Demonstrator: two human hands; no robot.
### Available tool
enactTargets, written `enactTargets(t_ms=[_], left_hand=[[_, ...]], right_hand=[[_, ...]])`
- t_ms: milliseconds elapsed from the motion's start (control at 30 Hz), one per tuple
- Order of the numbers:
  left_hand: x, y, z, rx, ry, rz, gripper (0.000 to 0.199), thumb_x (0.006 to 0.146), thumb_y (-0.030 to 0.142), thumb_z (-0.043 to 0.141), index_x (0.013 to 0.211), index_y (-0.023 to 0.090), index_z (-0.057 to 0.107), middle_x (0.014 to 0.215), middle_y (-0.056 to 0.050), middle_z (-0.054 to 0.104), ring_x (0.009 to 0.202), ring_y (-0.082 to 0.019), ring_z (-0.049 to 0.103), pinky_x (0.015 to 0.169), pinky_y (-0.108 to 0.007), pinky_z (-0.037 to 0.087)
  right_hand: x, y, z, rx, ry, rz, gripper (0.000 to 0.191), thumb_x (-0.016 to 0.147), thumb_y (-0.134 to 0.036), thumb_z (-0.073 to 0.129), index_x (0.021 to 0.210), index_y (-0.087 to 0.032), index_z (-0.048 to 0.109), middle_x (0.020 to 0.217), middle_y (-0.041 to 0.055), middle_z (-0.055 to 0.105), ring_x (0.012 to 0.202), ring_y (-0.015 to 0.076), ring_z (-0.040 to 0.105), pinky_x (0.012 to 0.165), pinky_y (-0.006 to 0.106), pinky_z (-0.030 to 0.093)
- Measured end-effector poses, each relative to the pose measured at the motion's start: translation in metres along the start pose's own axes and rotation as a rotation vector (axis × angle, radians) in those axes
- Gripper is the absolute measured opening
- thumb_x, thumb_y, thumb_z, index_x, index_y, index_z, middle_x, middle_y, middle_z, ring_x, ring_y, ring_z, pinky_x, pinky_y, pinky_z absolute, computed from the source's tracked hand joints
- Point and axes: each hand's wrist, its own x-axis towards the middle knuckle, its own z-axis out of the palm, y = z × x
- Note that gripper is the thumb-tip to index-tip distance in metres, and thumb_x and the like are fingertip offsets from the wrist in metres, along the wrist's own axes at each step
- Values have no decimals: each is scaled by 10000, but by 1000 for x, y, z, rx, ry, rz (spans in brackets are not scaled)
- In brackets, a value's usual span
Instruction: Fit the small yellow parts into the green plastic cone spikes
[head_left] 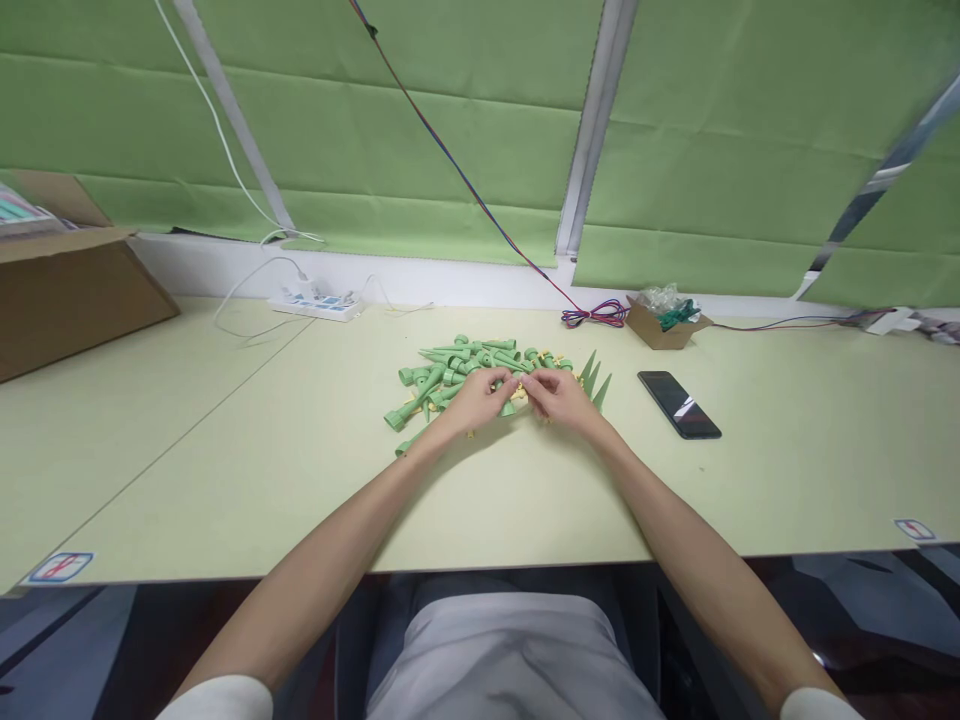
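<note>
Your two hands meet over the worktop (525, 505), left hand (480, 398) and right hand (559, 397) bent inward with their fingertips pinched close together; you cannot tell from here what, if anything, they grip between them. Under and around them, at the middle of the pale worktop, lies your heap of green plastic pieces (416, 397), too overlapped to count, with small yellow parts (517, 394) mixed in, their number unclear too. Just beside your right hand, three green spikes (602, 392) fan out. Behind the worktop runs a white ledge (495, 287), and above it four green panels (480, 130) cover the wall in view. You have one dark phone (667, 395) to the right, one small open carton (664, 337) behind it holding clear plastic and dark green material, and one coil of red and blue wire (596, 316) next to that carton. Toward the left stand one white power strip (315, 307) and one large cardboard box (75, 300). Two labels (61, 568) mark your worktop's front edge, one on each side.
</note>
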Motion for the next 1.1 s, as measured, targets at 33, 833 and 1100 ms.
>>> enactTargets(t_ms=[33,833,1100], left_hand=[[0,0,0,10,8,-3,343,936,435,513,694,192,529,602,29,444,558,-125,369,547,-274,319],[0,0,1,6,-4,4,348,932,449,497,709,189,560,641,13,492,587,-134,393,555,-272,326],[3,-5,-1,12,42,-28,365,923,473,502,682,200,517,623,21,463,589,-142,384,583,-291,318]], right_hand=[[0,-1,0,23,-5,1,557,829,-747,623,705,-205,591,568,-6,548,471,132,501,462,271,400],[-1,3,4,-156,35,-29,643,902,-778,485,613,-208,558,467,-14,480,478,138,435,494,272,345],[-1,1,1,10,9,-2,493,827,-690,649,782,-199,642,693,31,638,522,144,535,488,278,409]])
